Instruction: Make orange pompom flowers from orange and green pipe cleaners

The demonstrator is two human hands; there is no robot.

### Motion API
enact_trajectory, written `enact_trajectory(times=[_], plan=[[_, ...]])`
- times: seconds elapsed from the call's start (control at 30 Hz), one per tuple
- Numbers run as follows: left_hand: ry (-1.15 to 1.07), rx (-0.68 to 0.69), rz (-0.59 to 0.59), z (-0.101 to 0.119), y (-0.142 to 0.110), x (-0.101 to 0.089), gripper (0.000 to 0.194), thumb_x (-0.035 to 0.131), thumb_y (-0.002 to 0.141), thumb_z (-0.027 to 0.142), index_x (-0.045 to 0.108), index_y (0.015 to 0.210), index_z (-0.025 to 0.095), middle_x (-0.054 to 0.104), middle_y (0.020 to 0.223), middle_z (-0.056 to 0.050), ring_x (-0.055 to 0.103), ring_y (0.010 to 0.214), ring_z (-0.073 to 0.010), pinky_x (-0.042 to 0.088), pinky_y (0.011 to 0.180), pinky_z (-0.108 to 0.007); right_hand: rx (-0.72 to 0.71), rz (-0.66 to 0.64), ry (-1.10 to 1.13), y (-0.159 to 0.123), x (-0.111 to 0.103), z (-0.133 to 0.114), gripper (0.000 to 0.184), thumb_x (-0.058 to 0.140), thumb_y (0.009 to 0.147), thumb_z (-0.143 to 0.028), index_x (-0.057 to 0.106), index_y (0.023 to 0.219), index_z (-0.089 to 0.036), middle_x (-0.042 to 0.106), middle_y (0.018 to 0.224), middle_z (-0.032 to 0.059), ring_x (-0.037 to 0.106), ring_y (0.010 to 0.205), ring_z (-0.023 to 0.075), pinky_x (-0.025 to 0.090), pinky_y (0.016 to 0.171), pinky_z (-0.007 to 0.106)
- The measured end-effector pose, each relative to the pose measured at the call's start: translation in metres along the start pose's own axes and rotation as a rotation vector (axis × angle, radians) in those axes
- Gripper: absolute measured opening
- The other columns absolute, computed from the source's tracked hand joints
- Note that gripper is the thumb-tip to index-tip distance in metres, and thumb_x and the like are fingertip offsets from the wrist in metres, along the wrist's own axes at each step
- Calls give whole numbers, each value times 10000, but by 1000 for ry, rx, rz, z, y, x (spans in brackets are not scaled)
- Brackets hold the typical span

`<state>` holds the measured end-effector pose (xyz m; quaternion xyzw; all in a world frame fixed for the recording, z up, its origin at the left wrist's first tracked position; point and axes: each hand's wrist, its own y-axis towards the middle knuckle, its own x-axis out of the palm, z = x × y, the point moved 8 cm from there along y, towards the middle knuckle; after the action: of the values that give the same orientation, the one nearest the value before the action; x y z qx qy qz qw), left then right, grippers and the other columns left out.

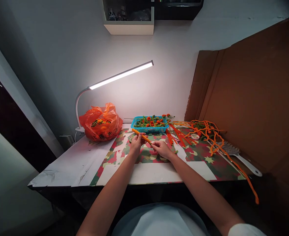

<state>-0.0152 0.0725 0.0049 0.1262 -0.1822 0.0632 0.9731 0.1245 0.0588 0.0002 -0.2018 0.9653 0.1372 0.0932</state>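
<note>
Sleeve; orange stick between hands

In front of you rises a plain grey-white wall, brightest behind the lit bar of a white desk lamp that slants up to the right from its curved neck. Above you hang an open, pale-edged shelf box and, beside it, a glossy black cabinet. A large brown cardboard sheet stands upright on your right. Your table wears white covering on the left and camouflage-patterned covering farther right. The room's lower corners sink into shadow.
</note>
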Motion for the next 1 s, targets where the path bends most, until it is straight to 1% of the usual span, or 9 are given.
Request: enact_trajectory(times=[0.17, 0.37, 0.43, 0.5, 0.57, 0.63, 0.7, 0.8, 1.0], plan=[[57, 19, -32, 1, -1, 4, 508, 655, 661, 589, 614, 878, 132, 698, 736, -75, 617, 555, -134, 453, 522, -236, 31, -8, 33, 0, 1, 1, 275, 628, 699, -427, 596, 651, -159, 492, 518, -39, 469, 503, 94, 470, 505, 222], [74, -14, -133, -2, -5, 15, 499, 675, 649, 571, 631, 871, 127, 688, 715, -66, 632, 582, -148, 482, 554, -251, 47, -19, 91, 0, 2, 1, 251, 649, 702, -404, 634, 705, -153, 515, 511, -40, 468, 477, 85, 482, 513, 222], [65, -17, -134, -2, -5, 15, 488, 677, 653, 562, 631, 869, 126, 687, 715, -65, 631, 581, -147, 485, 559, -254, 54, -24, 116, 1, 2, 3, 266, 650, 700, -415, 635, 728, -150, 528, 523, -37, 479, 479, 87, 487, 515, 227], [56, 2, -87, 0, -4, 10, 474, 671, 665, 552, 627, 866, 125, 688, 718, -65, 623, 568, -139, 484, 558, -252, 53, -24, 107, 2, 2, 4, 283, 645, 700, -425, 633, 763, -149, 559, 553, -24, 513, 500, 100, 485, 511, 229], [38, 34, 12, 4, -1, 0, 444, 654, 694, 535, 619, 862, 125, 684, 704, -57, 605, 542, -120, 477, 549, -240, 38, -5, 55, 2, -1, 4, 286, 632, 707, -429, 629, 776, -151, 588, 581, -8, 551, 535, 120, 481, 510, 232], [9, 52, 120, 7, 0, -10, 403, 631, 730, 509, 607, 855, 127, 674, 678, -44, 586, 515, -104, 471, 540, -229, 3, 29, -39, 1, -5, 0, 263, 611, 724, -417, 624, 738, -155, 598, 583, 2, 562, 554, 131, 472, 511, 231], [-7, 48, 173, 8, 0, -15, 362, 615, 757, 481, 602, 841, 129, 661, 650, -31, 568, 490, -93, 471, 535, -224, -41, 59, -140, 0, -8, -5, 239, 584, 744, -385, 614, 679, -158, 594, 569, 6, 546, 542, 126, 454, 504, 224], [-7, 33, 162, 7, 0, -13, 324, 604, 778, 453, 607, 825, 133, 649, 628, -19, 549, 465, -84, 469, 526, -218, -68, 74, -212, -1, -9, -10, 223, 552, 761, -341, 605, 641, -160, 573, 546, 0, 514, 519, 116, 433, 491, 215], [-27, -5, 161, 3, 1, -13, 310, 581, 802, 447, 610, 821, 140, 664, 652, -30, 569, 488, -90, 478, 537, -217, -63, 53, -159, 0, -6, -7, 241, 559, 759, -376, 604, 655, -164, 570, 554, -4, 514, 533, 118, 444, 494, 215]])
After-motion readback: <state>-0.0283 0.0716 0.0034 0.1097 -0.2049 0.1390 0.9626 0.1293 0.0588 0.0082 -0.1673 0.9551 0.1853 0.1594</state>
